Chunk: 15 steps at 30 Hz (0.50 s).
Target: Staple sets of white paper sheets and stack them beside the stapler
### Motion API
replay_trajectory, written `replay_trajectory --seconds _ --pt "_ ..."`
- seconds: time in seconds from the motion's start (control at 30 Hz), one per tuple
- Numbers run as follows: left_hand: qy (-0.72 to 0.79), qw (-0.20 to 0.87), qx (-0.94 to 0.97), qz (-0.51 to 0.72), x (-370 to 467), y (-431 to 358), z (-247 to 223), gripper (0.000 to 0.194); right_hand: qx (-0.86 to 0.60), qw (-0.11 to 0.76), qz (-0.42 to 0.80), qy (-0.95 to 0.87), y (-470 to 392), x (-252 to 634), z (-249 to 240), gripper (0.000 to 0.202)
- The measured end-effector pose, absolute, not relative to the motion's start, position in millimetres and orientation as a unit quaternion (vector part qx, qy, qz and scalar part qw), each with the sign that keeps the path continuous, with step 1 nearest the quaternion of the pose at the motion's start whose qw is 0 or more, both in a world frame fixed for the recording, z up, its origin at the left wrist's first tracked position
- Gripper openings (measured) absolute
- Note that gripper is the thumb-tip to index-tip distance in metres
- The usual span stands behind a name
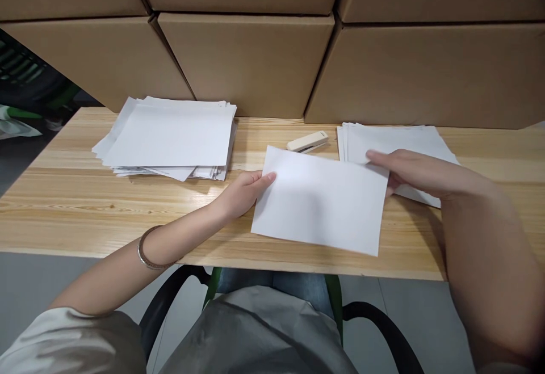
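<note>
A white sheet of paper (321, 204), blank on the side I see, is held up a little over the table, tilted slightly down to the right. My left hand (251, 191) pinches its left edge, thumb on top and fingers behind. At the upper right corner my right hand (402, 172) grips it the same way, its other fingers mostly hidden. Whether it is one sheet or a few together I cannot tell. Just behind the paper lies a cream stapler (307, 141). Under and beyond my right hand sits a smaller stack of paper (409, 138), partly covered.
A tall, uneven stack of white paper (170, 135) stands at the left of the wooden table (63, 209). Large cardboard boxes (247, 62) form a wall along the back. A chair armrest (383, 323) shows below the table's front edge.
</note>
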<state>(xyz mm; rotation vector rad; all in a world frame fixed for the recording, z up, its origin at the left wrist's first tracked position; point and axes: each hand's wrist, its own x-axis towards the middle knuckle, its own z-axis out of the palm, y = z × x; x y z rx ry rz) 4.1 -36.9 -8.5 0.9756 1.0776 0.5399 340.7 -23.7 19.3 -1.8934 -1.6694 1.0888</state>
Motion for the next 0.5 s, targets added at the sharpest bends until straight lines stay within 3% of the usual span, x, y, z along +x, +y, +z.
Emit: replay_trajectory --seconds 0.07,0.17,0.23,0.5 --pt "0.497 0.728 0.43 0.195 4.5 -35.9 -5.8 0.034 -0.712 0.187 0.429 -0.523 -21.7 336.5 25.5 0.066" --pt "0.518 0.74 0.405 0.143 7.2 -30.3 -1.4 0.031 -0.771 0.231 0.259 -0.533 -15.5 320.3 38.0 0.058" --pt "0.517 0.757 0.379 0.129 10.6 -24.3 1.4 0.025 -0.741 0.232 0.201 -0.597 -7.0 300.7 45.9 0.052" --pt "0.533 0.768 0.33 0.131 25.8 -6.0 10.2 0.013 -0.56 0.214 0.171 -0.782 56.6 205.8 36.7 0.045"
